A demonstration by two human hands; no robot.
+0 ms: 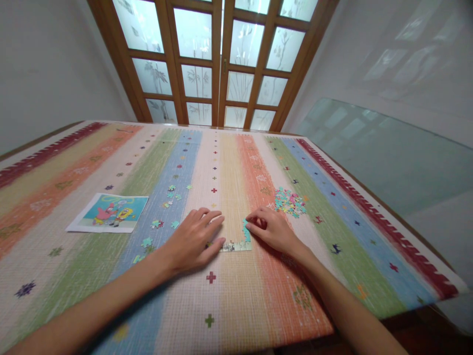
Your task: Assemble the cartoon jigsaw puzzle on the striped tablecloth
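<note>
My right hand (271,228) is closed in a pinch, thumb and forefinger together at a teal jigsaw puzzle piece (246,230). That piece stands in a short upright column at the right end of a joined row of pale puzzle pieces (236,246), forming a corner. Over the row's left end lies my left hand (197,234), palm down, fingers spread; it hides part of the row. Loose puzzle pieces (147,242) are scattered to the left of it. Just beyond my right hand is a pile of mixed teal, pink and yellow puzzle pieces (290,202).
A printed cartoon picture (114,214) on white paper lies to the left. Under everything spreads a striped tablecloth (236,305). A glass panel (391,153) leans at the right wall. Wooden doors with frosted panes (216,61) stand behind the table.
</note>
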